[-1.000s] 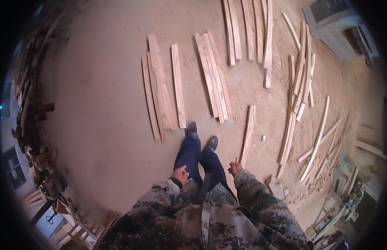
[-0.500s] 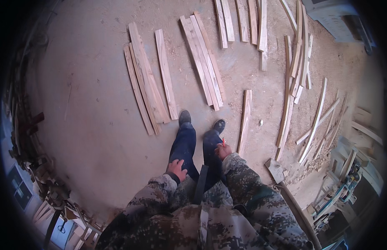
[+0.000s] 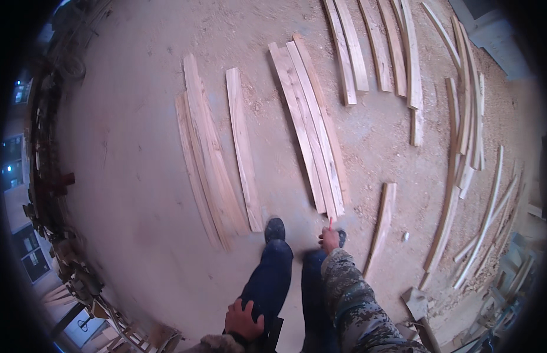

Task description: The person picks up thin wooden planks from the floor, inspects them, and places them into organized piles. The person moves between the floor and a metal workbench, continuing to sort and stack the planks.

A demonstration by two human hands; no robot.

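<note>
Floor: a dusty brown floor (image 3: 138, 176), wood chips scattered on the right side, and dark clutter (image 3: 55, 241) crowding the rim from eight to ten o'clock.
Right hand: here it is, the right hand (image 3: 329, 240) toward five o'clock, fingers closed round a slim red stick (image 3: 330, 222), over the right shoe (image 3: 342, 237).
Red stick: pointing up toward twelve, right by the plank ends; whether it touches them, I can't tell.
Left hand: well apart from the right, the left hand (image 3: 244, 320) sits just past six, nothing seen in it, fingers spread over the trouser leg (image 3: 267, 273); contact is hard to judge.
Plank bundle: at one o'clock, the plank bundle (image 3: 306, 117) lies side by side, near ends close to the right hand.
Ten o'clock: a single plank (image 3: 243, 150), with a plank group (image 3: 206, 153) beyond.
Four o'clock: a short plank (image 3: 382, 229), lying alone, a shovel blade (image 3: 416, 303) below it.
</note>
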